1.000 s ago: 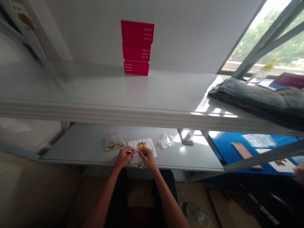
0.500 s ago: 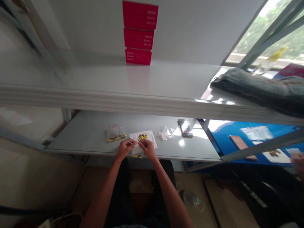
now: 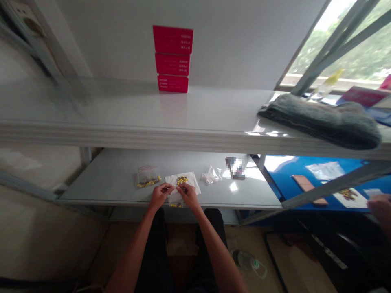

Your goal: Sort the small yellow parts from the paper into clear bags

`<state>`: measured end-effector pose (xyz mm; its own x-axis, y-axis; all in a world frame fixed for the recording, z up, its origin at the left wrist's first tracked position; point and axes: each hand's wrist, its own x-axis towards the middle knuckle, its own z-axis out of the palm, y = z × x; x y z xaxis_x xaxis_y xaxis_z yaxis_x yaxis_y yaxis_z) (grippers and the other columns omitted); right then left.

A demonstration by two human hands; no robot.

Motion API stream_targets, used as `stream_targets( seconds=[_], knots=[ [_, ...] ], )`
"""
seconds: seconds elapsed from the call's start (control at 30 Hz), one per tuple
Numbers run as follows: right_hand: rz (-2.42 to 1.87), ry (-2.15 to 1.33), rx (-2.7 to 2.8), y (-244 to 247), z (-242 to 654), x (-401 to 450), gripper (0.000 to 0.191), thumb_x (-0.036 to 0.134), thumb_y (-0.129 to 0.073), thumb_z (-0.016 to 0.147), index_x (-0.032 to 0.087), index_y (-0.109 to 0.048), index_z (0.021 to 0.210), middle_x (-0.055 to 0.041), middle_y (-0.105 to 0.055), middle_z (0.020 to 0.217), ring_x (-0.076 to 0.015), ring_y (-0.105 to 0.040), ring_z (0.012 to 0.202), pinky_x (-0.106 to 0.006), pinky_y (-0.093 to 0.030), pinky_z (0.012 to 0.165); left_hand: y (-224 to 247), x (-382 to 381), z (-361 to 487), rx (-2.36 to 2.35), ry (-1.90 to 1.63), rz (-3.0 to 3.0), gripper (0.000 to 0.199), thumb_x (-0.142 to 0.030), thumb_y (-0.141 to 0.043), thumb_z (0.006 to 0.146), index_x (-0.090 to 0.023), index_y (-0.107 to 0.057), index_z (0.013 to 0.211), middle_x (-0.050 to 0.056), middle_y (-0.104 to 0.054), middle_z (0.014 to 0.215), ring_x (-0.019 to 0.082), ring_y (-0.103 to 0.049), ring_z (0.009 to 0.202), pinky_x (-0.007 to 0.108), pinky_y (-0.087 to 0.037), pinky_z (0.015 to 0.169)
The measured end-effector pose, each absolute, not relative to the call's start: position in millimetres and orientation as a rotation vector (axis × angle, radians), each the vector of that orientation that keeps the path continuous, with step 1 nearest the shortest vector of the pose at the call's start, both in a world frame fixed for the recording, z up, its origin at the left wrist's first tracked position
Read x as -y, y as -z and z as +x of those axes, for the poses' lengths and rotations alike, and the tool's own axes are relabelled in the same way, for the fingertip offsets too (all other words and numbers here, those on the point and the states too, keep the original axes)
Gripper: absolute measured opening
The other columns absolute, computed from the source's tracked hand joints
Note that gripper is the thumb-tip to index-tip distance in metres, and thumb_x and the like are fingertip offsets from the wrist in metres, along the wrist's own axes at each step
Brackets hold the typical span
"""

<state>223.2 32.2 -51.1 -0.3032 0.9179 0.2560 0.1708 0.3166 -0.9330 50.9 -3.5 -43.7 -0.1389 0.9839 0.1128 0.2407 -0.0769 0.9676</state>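
My left hand [image 3: 159, 196] and my right hand [image 3: 188, 195] meet above a white paper sheet [image 3: 190, 180], their fingertips pinched around a small item too tiny to make out. A small pile of yellow beads [image 3: 182, 179] lies on the sheet just beyond my right fingers. Several more yellow beads [image 3: 175, 205] sit below my hands near the shelf's front edge. Left of the sheet lies a clear zip bag of yellow and dark beads [image 3: 147, 178]. A crumpled clear plastic bag [image 3: 211, 176] lies to its right.
The hands work over a white metal shelf [image 3: 106, 175], with a pixelated object [image 3: 235, 167] on it. Above stand several stacked red boxes [image 3: 172, 59] and a folded grey cloth [image 3: 317, 120]. At right, another person's hand [image 3: 378, 207] is beside a blue surface [image 3: 305, 171].
My hands stay almost in the same pinched pose over the sheet. The whole view has shifted slightly, and the other person's hand reaches further into the right side.
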Motion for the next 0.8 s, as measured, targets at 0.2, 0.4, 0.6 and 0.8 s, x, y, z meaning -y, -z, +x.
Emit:
stream_targets(
  seconds=[0.2, 0.4, 0.6, 0.8],
  knots=[
    [-0.981, -1.066, 1.691, 49.6, 223.3, -32.4, 0.038, 0.051, -0.061, 0.090, 0.016, -0.072, 0.080, -0.0023, -0.066, 0.069, -0.0139, -0.053, 0.061, -0.024, -0.040, 0.057, 41.5, 4.9, 51.0, -1.446, -1.276, 1.398, 0.031, -0.048, -0.068, 0.083, -0.018, -0.071, 0.078, 0.002, -0.068, 0.071, 0.017, -0.062, 0.066, 0.025, -0.048, 0.064],
    [-0.942, -1.090, 1.683, 51.6, 223.9, -32.8, 0.033, 0.047, -0.064, 0.090, 0.016, -0.074, 0.089, -0.0054, -0.071, 0.080, -0.0169, -0.061, 0.070, -0.025, -0.046, 0.066, 43.1, 5.4, 50.0, -1.429, -1.289, 1.410, 0.030, -0.046, -0.067, 0.084, -0.017, -0.070, 0.078, 0.002, -0.068, 0.072, 0.016, -0.062, 0.067, 0.025, -0.047, 0.064],
    [-0.927, -1.103, 1.664, 54.0, 224.3, -33.4, 0.030, 0.044, -0.065, 0.089, 0.016, -0.074, 0.088, -0.0057, -0.072, 0.081, -0.0171, -0.062, 0.071, -0.026, -0.047, 0.066, 44.5, 5.8, 50.3, -1.431, -1.293, 1.426, 0.029, -0.046, -0.068, 0.083, -0.018, -0.071, 0.079, 0.002, -0.069, 0.075, 0.017, -0.063, 0.070, 0.025, -0.047, 0.066],
    [-0.934, -1.075, 1.719, 55.9, 224.7, -33.5, 0.029, 0.042, -0.063, 0.091, 0.015, -0.073, 0.087, -0.0046, -0.070, 0.078, -0.0153, -0.059, 0.067, -0.025, -0.044, 0.064, 47.5, 4.7, 50.2, -1.435, -1.297, 1.444, 0.027, -0.044, -0.070, 0.082, -0.017, -0.072, 0.080, 0.004, -0.072, 0.080, 0.018, -0.064, 0.074, 0.025, -0.048, 0.068]
  ],
)
